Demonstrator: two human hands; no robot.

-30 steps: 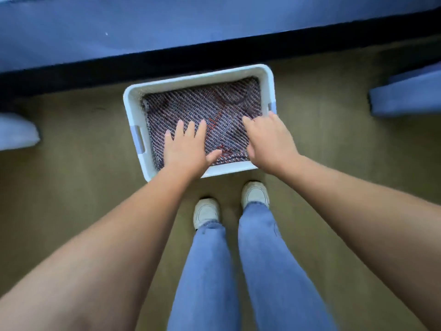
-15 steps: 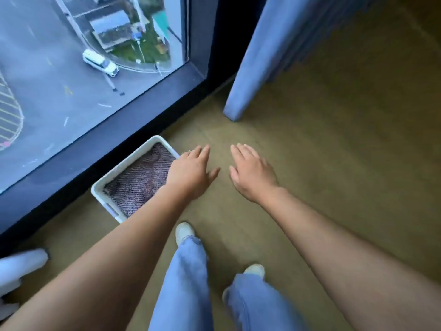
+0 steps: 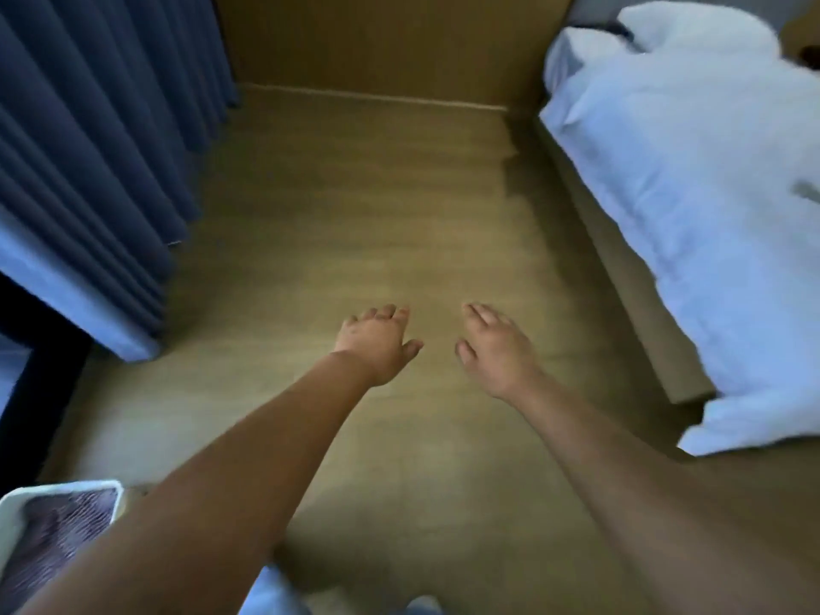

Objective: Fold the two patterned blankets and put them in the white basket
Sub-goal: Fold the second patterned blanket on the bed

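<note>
The white basket (image 3: 13,510) sits on the floor at the bottom left corner, partly cut off by the frame and by my left forearm. A folded dark patterned blanket (image 3: 57,530) lies inside it. My left hand (image 3: 377,341) and my right hand (image 3: 497,348) are stretched out over the bare floor in the middle of the view, palms down, fingers loosely apart, both holding nothing. Both hands are well away from the basket. A second blanket is not visible as a separate thing.
Dark blue curtains (image 3: 88,170) hang along the left. A bed with white bedding (image 3: 692,206) runs along the right, its wooden base (image 3: 621,277) beside the floor. A brown wooden floor (image 3: 355,215) stretches ahead to a wall (image 3: 377,42).
My hands have lifted off the blanket in the basket and my view has swung right, away from the window. The basket has slid to the bottom left corner; the bed has come into view.
</note>
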